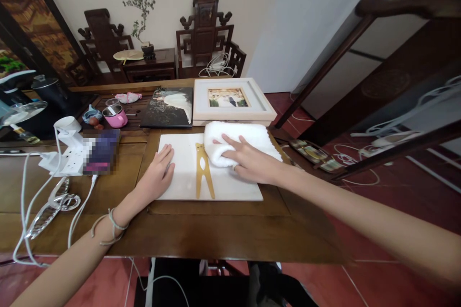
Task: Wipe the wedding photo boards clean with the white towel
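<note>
A white flat board [180, 184] lies on the brown wooden table, with a gold long-legged cat-shaped piece [204, 175] at its middle. My left hand [162, 171] rests flat on the board's left edge, fingers stretched out and holding nothing. A folded white fluffy cloth [239, 132] covers the board's upper right part. On top of it, my right hand [247, 157] presses down and grips the cloth, some fingertips sunk into its folds. The cloth lies just right of the gold piece and hides the board beneath it.
Behind the board are a white-framed picture [259, 93] and a dark picture panel [154, 110]. To the left sit a pink cup [115, 117], a white power strip [72, 160] with cables, a phone [104, 151] and a clear hair claw [50, 208]. The table's front edge [230, 259] is near.
</note>
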`<action>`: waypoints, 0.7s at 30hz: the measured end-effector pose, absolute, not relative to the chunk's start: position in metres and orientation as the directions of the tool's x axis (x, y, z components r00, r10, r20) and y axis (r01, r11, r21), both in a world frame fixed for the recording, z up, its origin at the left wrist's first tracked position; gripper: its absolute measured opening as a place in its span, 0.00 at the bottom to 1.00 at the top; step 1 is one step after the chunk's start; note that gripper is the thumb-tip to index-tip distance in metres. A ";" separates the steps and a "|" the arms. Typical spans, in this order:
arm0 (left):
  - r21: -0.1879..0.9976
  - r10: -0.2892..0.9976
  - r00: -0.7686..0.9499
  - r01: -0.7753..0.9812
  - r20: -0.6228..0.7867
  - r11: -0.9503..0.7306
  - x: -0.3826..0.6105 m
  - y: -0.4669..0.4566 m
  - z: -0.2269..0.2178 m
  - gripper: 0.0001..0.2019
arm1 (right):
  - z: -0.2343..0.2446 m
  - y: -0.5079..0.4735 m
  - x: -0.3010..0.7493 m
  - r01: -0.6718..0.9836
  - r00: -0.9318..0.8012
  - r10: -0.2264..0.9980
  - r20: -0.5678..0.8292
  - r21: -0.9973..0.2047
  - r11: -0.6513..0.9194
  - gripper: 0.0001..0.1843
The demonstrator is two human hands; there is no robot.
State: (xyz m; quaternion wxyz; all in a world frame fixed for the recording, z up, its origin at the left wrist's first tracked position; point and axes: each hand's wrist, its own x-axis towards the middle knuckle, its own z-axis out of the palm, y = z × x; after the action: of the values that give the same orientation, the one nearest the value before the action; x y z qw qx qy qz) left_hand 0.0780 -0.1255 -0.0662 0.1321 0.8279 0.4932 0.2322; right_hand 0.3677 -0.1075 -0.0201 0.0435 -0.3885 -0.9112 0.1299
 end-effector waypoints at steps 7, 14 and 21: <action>0.444 0.876 0.406 0.756 0.259 -0.482 0.078 -0.125 -0.067 0.23 | -0.009 -0.196 0.375 0.662 -0.724 0.685 -0.083 -0.363 0.656 0.23; 0.448 0.884 0.398 0.762 0.244 -0.467 0.079 -0.125 -0.066 0.23 | 0.020 -0.196 0.377 0.747 -0.656 0.684 -0.320 -0.404 0.528 0.28; 0.439 0.885 0.395 0.769 0.245 -0.465 0.079 -0.126 -0.066 0.23 | -0.006 -0.098 0.352 0.734 -0.654 0.754 -0.068 -0.299 0.610 0.27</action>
State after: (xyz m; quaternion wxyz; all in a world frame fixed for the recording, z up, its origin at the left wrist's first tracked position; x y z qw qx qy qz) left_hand 0.0794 -0.1257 -0.0661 0.1284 0.8251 0.5012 0.2268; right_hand 0.3523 -0.0985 -0.0059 0.0324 -0.4147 -0.8966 0.1518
